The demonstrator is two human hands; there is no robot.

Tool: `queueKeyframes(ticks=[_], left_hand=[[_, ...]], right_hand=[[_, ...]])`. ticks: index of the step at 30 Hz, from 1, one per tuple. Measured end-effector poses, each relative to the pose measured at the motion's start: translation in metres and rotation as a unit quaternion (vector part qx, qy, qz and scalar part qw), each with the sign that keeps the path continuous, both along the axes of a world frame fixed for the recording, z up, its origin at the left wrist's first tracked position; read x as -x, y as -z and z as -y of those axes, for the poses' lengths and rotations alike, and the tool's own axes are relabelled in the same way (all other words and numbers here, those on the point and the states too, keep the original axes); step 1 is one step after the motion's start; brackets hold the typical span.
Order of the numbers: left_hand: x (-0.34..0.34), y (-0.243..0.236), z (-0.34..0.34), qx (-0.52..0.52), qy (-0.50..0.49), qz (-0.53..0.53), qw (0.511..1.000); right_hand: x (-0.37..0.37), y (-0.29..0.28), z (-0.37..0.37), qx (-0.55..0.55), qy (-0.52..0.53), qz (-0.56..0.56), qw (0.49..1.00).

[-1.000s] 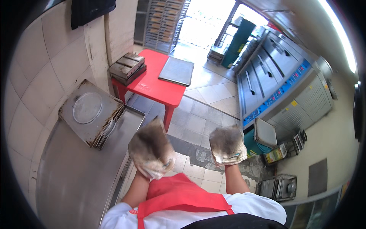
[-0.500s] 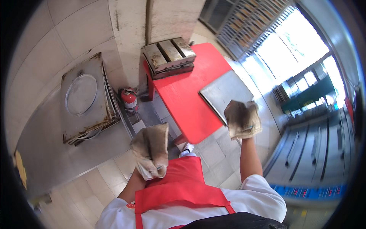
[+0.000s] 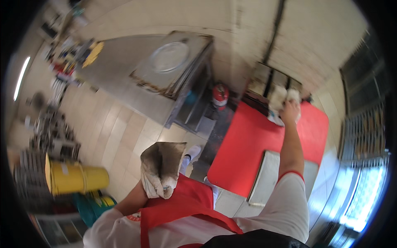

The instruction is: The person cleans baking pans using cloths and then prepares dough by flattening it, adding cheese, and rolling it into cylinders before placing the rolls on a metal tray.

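Observation:
My left hand (image 3: 162, 173) is inside or under a scorched, stained cloth pad (image 3: 159, 157) in front of my red apron (image 3: 173, 208); its fingers are hidden. My bare right hand (image 3: 291, 110) reaches out to a pale cloth (image 3: 277, 101) at a stack of blackened metal pans (image 3: 260, 75) on the back of the red table (image 3: 235, 153), fingers closed on the cloth, slightly blurred. A flat metal tray (image 3: 260, 186) lies on the table under my arm.
A red fire extinguisher (image 3: 220, 96) stands left of the table. A steel counter (image 3: 120, 74) carries rusty trays (image 3: 170, 82) with a round pan (image 3: 165, 56). A yellow bucket (image 3: 76, 177) is at lower left, a rack (image 3: 357, 136) at right.
My view has swung left toward the table and counter. My right hand has moved forward to the pan stack and now shows bare fingers at the cloth that covered it.

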State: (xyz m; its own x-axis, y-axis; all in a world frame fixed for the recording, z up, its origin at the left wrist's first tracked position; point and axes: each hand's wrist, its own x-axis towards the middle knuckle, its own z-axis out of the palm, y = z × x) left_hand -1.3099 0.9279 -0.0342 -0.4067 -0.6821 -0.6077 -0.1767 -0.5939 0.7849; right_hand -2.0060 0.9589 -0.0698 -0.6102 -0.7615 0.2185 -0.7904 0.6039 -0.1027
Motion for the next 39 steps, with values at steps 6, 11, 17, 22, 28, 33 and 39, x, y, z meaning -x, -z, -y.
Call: queueKeyframes(ticks=[6, 11, 17, 22, 28, 33, 39], left_hand=[[0.042, 0.012, 0.001, 0.011, -0.017, -0.006, 1.0], [0.107, 0.035, 0.077, 0.032, 0.099, 0.023, 0.994], [0.334, 0.048, 0.171, 0.431, 0.319, -0.006, 0.844], [0.501, 0.075, 0.191, 0.691, 0.437, 0.043, 0.575], [0.546, 0.132, 0.223, 0.767, 0.499, 0.031, 0.401], [0.542, 0.067, 0.208, 0.711, 0.536, -0.047, 0.454], [0.484, -0.022, 0.146, 0.709, 0.521, -0.134, 0.456]], right_hand=[[-0.028, -0.022, -0.017, 0.045, -0.094, -0.021, 0.994], [-0.108, -0.094, -0.097, 0.091, 0.028, 0.102, 0.99], [-0.265, -0.16, -0.27, 0.129, 0.289, 0.11, 0.942], [-0.525, -0.184, -0.331, 0.093, 0.552, 0.075, 0.825], [-0.862, -0.173, -0.272, 0.071, 0.847, 0.098, 0.517], [-1.074, -0.169, -0.097, 0.082, 0.963, 0.114, 0.23], [-1.248, -0.066, 0.169, 0.195, 0.979, 0.043, -0.053]])
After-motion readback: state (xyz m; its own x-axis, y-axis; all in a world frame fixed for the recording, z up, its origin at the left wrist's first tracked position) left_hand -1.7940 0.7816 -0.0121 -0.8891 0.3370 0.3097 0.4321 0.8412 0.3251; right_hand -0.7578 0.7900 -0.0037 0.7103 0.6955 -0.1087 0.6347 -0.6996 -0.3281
